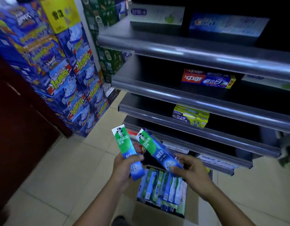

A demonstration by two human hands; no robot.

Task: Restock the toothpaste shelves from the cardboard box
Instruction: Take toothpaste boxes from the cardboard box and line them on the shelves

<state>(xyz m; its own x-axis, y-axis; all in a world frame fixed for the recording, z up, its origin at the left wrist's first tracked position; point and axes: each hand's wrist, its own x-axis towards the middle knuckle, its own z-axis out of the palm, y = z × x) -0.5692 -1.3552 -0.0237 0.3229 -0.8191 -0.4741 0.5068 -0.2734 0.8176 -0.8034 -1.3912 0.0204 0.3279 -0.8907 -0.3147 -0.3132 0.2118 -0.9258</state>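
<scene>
You hold a carton in each hand above the cardboard box [150, 216], which stands on the floor tiles with more packs upright inside. Your left hand [124, 167] grips the left carton [124, 144] by its lower end, and your right hand [190, 173] pinches the right carton [155, 148] the same way. Both long axes run up and away from your grip, tops leaning left. The shelves [190, 98] rise ahead and to the right, so your right hand is probably nearer. Bare dark board shows towards the left ends, left of the red-and-blue pack [208, 79] and the yellow-green packs [191, 115].
</scene>
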